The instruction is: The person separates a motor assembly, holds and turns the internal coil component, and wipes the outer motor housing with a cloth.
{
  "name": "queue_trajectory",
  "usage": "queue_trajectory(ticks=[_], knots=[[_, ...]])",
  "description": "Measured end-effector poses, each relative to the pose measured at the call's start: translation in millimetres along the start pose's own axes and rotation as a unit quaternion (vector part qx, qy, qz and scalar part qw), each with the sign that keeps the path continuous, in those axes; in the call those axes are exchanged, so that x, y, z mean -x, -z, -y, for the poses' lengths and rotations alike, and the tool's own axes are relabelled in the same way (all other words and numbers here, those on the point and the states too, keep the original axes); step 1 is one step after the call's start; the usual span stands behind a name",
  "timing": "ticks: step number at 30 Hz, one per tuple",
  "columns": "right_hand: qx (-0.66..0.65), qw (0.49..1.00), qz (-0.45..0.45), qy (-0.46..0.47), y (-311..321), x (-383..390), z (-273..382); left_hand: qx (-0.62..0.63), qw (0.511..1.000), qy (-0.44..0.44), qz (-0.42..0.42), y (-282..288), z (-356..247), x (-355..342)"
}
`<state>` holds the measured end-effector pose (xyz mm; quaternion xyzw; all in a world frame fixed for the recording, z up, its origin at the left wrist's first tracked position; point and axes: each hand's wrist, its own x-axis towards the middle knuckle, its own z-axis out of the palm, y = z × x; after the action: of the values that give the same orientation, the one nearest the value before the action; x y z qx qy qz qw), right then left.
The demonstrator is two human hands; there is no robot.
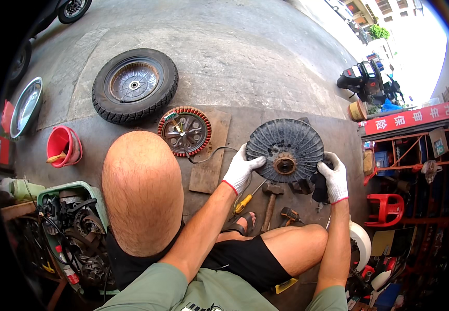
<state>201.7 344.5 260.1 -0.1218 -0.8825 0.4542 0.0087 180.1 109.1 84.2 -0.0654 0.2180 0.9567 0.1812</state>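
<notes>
Both hands wear white knitted gloves with red cuffs. Between them is a round, dark, ribbed hub motor cover [301, 145] with a rusty threaded collar at its centre. My left hand [241, 169] grips its left edge, thumb on the near face. At the right edge, my right hand [334, 179] holds it with the fingers curled behind the rim. Left of the cover lies a motor stator [184, 136] with copper-red windings and a cable, partly on a wooden board [209, 171]. A wheel with a black tyre [165, 98] lies flat farther off.
Near my foot are a yellow-handled screwdriver [243, 203], a hammer [270, 205] and another tool [289, 213]. At left stand a red bucket [71, 160], a metal basin [27, 108] and a green crate [100, 199] of parts. A red stool [385, 210] stands right.
</notes>
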Motion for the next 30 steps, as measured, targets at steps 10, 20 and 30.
queue_trajectory(ticks=[10, 20, 30], knots=[[-0.002, 1.0, -0.003, 0.001, 0.4, 0.0, -0.1, -0.005, 1.0, -0.013, 0.006, 0.6, 1.0, -1.9], [0.001, 1.0, -0.005, -0.005, 0.5, 0.3, 0.7, -0.01, 1.0, -0.001, -0.002, -3.3, -3.3, 0.7], [-0.017, 1.0, -0.004, -0.017, -0.9, -0.2, 1.9, -0.026, 1.0, 0.002, 0.001, 1.6, 1.8, -1.1]])
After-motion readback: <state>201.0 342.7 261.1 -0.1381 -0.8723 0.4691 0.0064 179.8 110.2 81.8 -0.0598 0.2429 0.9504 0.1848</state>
